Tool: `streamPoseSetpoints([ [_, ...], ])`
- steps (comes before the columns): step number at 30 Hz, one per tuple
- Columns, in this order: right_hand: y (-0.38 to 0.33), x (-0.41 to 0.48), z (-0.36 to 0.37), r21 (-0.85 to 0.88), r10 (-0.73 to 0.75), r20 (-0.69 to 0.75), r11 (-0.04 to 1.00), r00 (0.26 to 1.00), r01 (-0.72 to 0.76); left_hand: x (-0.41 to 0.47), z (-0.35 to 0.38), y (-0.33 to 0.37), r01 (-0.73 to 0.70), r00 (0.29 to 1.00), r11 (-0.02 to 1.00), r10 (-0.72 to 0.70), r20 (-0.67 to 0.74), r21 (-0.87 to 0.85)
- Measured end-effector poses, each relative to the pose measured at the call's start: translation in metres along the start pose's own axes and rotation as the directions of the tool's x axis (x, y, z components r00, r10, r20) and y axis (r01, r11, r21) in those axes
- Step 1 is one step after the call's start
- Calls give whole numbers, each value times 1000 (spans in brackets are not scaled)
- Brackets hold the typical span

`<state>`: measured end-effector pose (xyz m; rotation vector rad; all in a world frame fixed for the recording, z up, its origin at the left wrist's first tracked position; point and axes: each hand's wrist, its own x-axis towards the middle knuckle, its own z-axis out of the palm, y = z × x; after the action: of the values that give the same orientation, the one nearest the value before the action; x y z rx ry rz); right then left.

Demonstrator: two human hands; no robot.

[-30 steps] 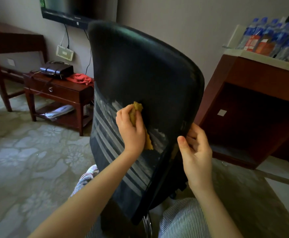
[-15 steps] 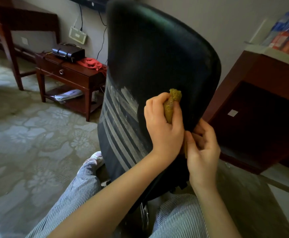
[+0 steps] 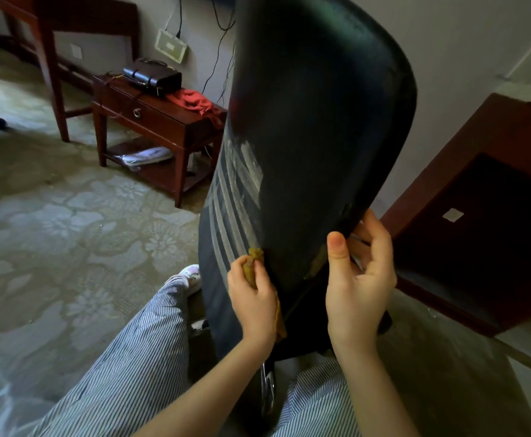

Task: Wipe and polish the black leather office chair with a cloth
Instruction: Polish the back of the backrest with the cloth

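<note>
The black leather chair back (image 3: pixel 314 115) stands upright right in front of me, with pale worn stripes on its lower left. My left hand (image 3: pixel 253 298) grips a bunched yellow-brown cloth (image 3: pixel 253 263) and presses it against the lower part of the back. My right hand (image 3: pixel 357 279) holds the chair's right edge, thumb on the near face and fingers curled behind it. The seat and base are hidden below.
A low dark wooden side table (image 3: pixel 160 121) with a black bag (image 3: pixel 152 77) and a red cloth (image 3: pixel 194 102) stands at the left against the wall. A brown wooden cabinet (image 3: pixel 478 190) is close on the right. Patterned carpet (image 3: pixel 68 231) lies left. My striped trouser legs (image 3: pixel 131 373) flank the chair.
My left hand has moved the cloth down and to the left across the chair back. My right hand has kept its grip on the right edge. The view has tilted down.
</note>
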<state>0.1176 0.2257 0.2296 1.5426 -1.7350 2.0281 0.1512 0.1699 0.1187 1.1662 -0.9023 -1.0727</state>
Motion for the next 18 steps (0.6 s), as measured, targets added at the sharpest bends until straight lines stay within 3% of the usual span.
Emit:
streamPoseSetpoints([
  [5,2,1,2,-18,-18,-13,1000,1000,18,-11,2,28,18,1000,1000,-17,17,-12],
  [12,3,-2,-2,-30,-10,35,999,999,12,-14,14,103,-291,952,937,304,38,-195],
  [16,6,-4,-7,-74,-28,92,997,995,35,-6,12,88,-363,927,909,374,15,-205],
  [18,9,-5,-9,-98,-40,104,994,994,50,2,11,66,-324,944,936,329,14,-141],
])
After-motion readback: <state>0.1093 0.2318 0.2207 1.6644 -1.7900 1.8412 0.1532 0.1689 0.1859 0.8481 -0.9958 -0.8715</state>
